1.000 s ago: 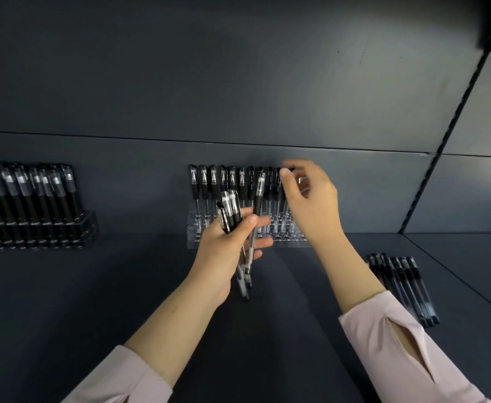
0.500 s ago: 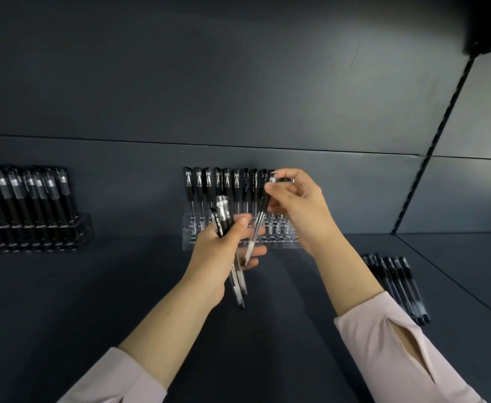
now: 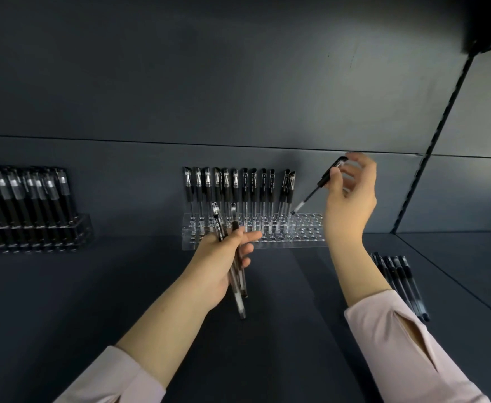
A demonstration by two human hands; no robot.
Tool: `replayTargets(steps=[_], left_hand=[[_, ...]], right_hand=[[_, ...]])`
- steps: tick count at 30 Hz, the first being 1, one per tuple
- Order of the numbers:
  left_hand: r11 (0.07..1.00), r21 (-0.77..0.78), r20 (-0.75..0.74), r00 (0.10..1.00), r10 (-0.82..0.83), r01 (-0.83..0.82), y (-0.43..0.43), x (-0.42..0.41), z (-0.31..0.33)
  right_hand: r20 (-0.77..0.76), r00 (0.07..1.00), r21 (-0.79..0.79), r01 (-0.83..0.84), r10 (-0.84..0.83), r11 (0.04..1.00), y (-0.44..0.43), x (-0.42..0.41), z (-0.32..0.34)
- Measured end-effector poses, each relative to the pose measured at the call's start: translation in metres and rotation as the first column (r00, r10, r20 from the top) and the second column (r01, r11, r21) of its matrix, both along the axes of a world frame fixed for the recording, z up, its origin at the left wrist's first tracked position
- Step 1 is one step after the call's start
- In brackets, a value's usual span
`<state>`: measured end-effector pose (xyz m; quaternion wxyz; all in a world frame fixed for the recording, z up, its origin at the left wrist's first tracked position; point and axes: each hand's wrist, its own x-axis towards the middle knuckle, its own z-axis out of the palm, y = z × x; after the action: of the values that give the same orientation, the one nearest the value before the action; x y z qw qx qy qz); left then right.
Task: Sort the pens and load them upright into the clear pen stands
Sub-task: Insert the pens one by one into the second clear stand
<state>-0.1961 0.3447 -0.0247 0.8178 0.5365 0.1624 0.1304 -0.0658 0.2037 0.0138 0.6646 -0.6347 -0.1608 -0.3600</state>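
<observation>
Right hand [image 3: 351,199] has swung its pinched pen [image 3: 314,191] rightward.
Clear stand [image 3: 305,239] holds one upright row [image 3: 238,187]; left hand [image 3: 218,257] grips spare pens [image 3: 238,298].

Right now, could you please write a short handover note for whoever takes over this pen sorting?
Left hand grips a bundle of pens. Right hand pinches one black-capped pen, tilted, its tip just above the clear pen stand at the right end of the back row.
Done: the row of upright pens runs along most of that stand; the left stand looks full.
Left: seat this pen, load the bundle, then the loose pens lying on the shelf at right.
</observation>
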Motion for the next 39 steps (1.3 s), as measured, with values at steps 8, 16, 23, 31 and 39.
replayTargets(steps=[8, 16, 23, 31, 39], left_hand=[[0.999, -0.008, 0.074, 0.997, -0.034, 0.034, -0.001, -0.004, 0.002], [0.994, 0.106, -0.004, 1.0, 0.0, 0.001, 0.002, 0.002, -0.003], [0.995, 0.101, 0.003, 1.0, -0.016, 0.016, 0.004, 0.007, -0.005], [0.994, 0.106, 0.019, 1.0, -0.02, 0.017, 0.004, 0.005, -0.005], [0.997, 0.083, 0.012, 1.0, -0.003, 0.002, 0.003, 0.005, -0.002]], right_hand=[[0.038, 0.999, -0.196, -0.002, 0.009, 0.981, 0.004, 0.008, -0.009], [0.046, 0.998, -0.23, -0.026, 0.038, 0.973, 0.005, 0.015, -0.005], [0.034, 0.998, -0.22, -0.045, 0.054, 0.974, 0.002, 0.018, -0.004], [0.05, 0.997, -0.336, -0.045, 0.065, 0.941, 0.004, 0.021, -0.011], [0.01, 1.0, -0.613, -0.002, 0.01, 0.79, 0.005, 0.032, -0.024]])
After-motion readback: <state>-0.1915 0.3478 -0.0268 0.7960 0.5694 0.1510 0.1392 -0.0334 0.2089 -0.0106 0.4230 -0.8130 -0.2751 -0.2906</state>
